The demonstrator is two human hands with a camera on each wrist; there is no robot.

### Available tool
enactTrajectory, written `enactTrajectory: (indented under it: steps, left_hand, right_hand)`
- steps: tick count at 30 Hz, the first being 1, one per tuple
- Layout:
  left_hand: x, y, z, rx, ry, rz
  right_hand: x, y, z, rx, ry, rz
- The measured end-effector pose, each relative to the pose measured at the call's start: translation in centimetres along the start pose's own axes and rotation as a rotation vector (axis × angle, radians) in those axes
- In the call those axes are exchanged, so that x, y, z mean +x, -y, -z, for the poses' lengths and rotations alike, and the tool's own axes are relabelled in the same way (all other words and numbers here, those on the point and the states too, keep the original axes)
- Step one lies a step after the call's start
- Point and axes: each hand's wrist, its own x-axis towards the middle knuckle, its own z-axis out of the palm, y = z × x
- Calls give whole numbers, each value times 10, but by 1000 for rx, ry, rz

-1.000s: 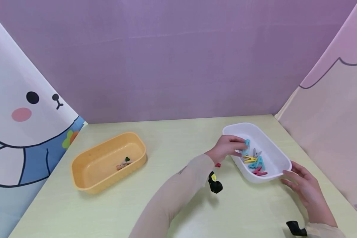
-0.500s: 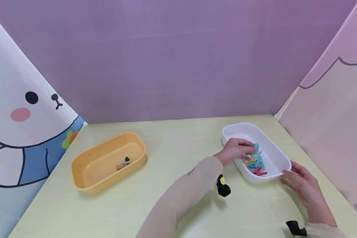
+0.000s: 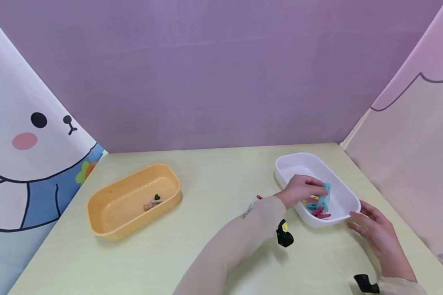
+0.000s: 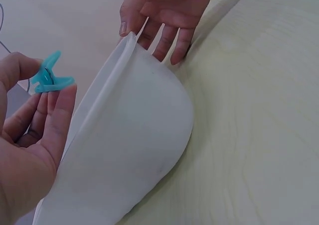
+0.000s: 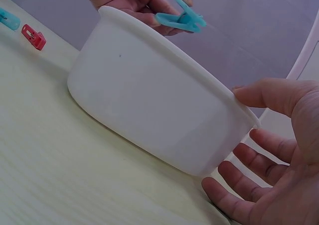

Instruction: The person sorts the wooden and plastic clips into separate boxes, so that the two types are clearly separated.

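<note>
My left hand (image 3: pixel 302 190) pinches a teal clothespin (image 4: pixel 51 79) between thumb and fingers, over the inside of a white plastic basin (image 3: pixel 340 203). In the right wrist view that clothespin (image 5: pixel 183 19) shows just above the basin's rim. More clothespins lie in the basin below the hand, among them a red clothespin (image 3: pixel 320 213) and a yellow clothespin (image 3: pixel 309 200), partly hidden by the fingers. At the basin's near right end, my right hand (image 3: pixel 377 231) holds the rim, its thumb on top and its fingers at the outer wall (image 5: pixel 164 95).
On the left of the table stands a yellow basin (image 3: pixel 114 205) with a few small wooden clips (image 3: pixel 153 204) inside. A red clothespin (image 5: pixel 34 37) and a teal clothespin (image 5: pixel 9 20) lie on the tabletop left of the white basin. A purple backdrop (image 3: pixel 221 90) rises behind.
My left hand has moved to the right and slightly nearer across the white basin, carrying the teal clothespin along. The right hand keeps its place at the rim.
</note>
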Motion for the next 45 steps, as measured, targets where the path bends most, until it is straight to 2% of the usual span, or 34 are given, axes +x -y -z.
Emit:
enactTrajectory:
  steps: [5, 8, 14, 19, 22, 28, 34, 37, 42, 45]
  left_hand:
    - [1, -1, -7, 22, -13, 14]
    - [1, -2, -9, 76, -20, 9]
    - [1, -5, -11, 286, -22, 3]
    - [5, -4, -13, 488, 16, -1]
    - [5, -3, -14, 545, 47, 6]
    - [0, -7, -14, 534, 90, 32]
    - [0, -6, -14, 503, 107, 27]
    - [1, -5, -14, 441, 104, 23]
    - [3, -3, -12, 273, 95, 19]
    - [3, -2, -10, 180, 119, 22]
  right_hand:
    - [-1, 1, 0, -24, -11, -19]
    - [-1, 1, 0, -27, -10, -18]
    - [0, 0, 0, -24, 3, -8]
    - [1, 1, -1, -24, 10, -17]
    - [0, 2, -2, -31, 12, -25]
    - [0, 2, -3, -53, -2, -37]
    - [0, 2, -2, -51, -11, -39]
    - [-1, 2, -2, -47, -9, -34]
    - [-2, 3, -2, -37, -13, -35]
    - [-2, 4, -2, -34, -15, -37]
